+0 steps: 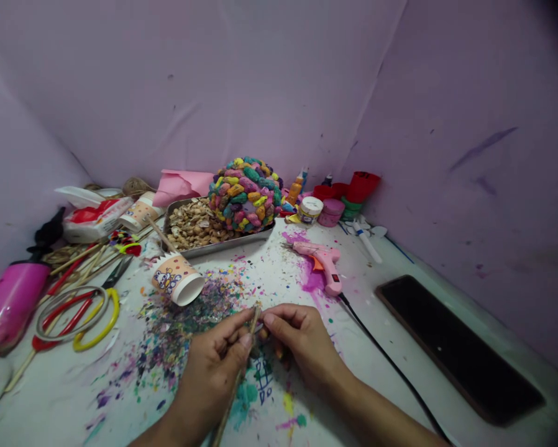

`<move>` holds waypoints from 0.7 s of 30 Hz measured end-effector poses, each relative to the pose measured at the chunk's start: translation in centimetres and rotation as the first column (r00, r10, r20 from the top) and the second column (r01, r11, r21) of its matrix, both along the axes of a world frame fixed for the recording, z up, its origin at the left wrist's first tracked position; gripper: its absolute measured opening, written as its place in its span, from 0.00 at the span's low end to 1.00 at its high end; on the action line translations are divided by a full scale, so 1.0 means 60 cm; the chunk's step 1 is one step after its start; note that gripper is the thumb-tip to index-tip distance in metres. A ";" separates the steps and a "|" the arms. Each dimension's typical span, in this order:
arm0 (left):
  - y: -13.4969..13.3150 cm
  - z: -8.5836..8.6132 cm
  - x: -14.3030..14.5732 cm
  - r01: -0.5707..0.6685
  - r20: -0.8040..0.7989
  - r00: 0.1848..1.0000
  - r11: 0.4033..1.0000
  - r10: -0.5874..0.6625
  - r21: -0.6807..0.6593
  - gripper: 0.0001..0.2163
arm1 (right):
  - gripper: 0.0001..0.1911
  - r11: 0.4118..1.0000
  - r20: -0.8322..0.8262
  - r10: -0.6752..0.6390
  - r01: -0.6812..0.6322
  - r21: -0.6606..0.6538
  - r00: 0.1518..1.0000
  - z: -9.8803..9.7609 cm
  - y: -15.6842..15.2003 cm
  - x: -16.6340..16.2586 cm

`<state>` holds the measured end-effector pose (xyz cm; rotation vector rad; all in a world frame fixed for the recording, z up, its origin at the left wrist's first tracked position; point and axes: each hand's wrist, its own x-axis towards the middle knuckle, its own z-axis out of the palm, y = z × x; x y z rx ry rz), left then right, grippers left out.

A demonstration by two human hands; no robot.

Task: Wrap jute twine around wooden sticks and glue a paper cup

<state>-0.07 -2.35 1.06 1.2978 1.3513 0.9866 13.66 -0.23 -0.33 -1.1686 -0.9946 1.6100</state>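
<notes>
My left hand (209,372) is closed around a thin brown stick (232,400), which slants up from the bottom edge to the fingertips. Close by its upper end, my right hand (307,341) has thumb and forefinger pinched together; whatever is between them is too small to make out. Beyond the hands, a patterned paper cup (169,278) with a jagged rim lies on its side. To the right of the cup, a pink glue gun (325,264) rests on the paint-spattered table (125,397).
Behind, a metal tray (227,246) holds shells (192,223) and a colourful shell-covered ball (246,195). Scissors (114,310), metal rings and sticks crowd the left. A black cable (391,360) trails from the glue gun past my right arm; a phone (456,347) lies farther right.
</notes>
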 end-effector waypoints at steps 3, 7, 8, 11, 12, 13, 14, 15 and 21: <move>-0.001 -0.002 0.002 0.008 0.007 1.000 1.000 -0.007 -0.018 0.19 | 0.13 1.000 0.015 -0.007 0.007 -0.010 1.000 0.000 0.000 0.001; -0.002 -0.007 0.003 0.003 0.043 0.999 0.999 -0.001 -0.054 0.17 | 0.11 1.000 0.011 -0.004 0.004 -0.025 1.000 0.005 0.001 0.002; -0.003 -0.008 0.003 0.004 0.054 0.999 0.998 -0.001 -0.064 0.17 | 0.11 1.000 0.015 -0.003 0.003 -0.030 1.000 0.006 0.000 0.003; -0.005 -0.008 0.003 0.014 0.066 0.998 0.997 -0.009 -0.078 0.17 | 0.10 1.000 0.062 -0.003 0.005 -0.028 0.998 0.010 0.000 0.004; -0.005 -0.008 0.004 0.015 0.062 0.998 0.997 -0.010 -0.079 0.17 | 0.09 1.000 0.088 -0.007 0.009 -0.020 0.996 0.011 0.000 0.004; -0.005 -0.007 0.004 0.015 0.058 0.998 0.997 -0.011 -0.079 0.17 | 0.08 1.000 0.115 -0.011 0.012 -0.009 0.993 0.011 0.000 0.004; -0.005 -0.007 0.004 0.017 0.056 0.998 0.997 -0.013 -0.078 0.17 | 0.07 1.000 0.138 -0.013 0.013 0.003 0.990 0.011 0.000 0.004; -0.005 -0.006 0.005 0.024 0.054 0.998 0.997 -0.020 -0.079 0.18 | 0.06 1.000 0.154 -0.015 0.013 0.017 0.988 0.010 0.001 0.003; -0.004 -0.012 0.001 0.091 0.062 0.994 0.993 -0.087 -0.070 0.18 | 0.05 0.993 0.185 -0.032 0.011 0.115 0.982 0.001 0.003 0.001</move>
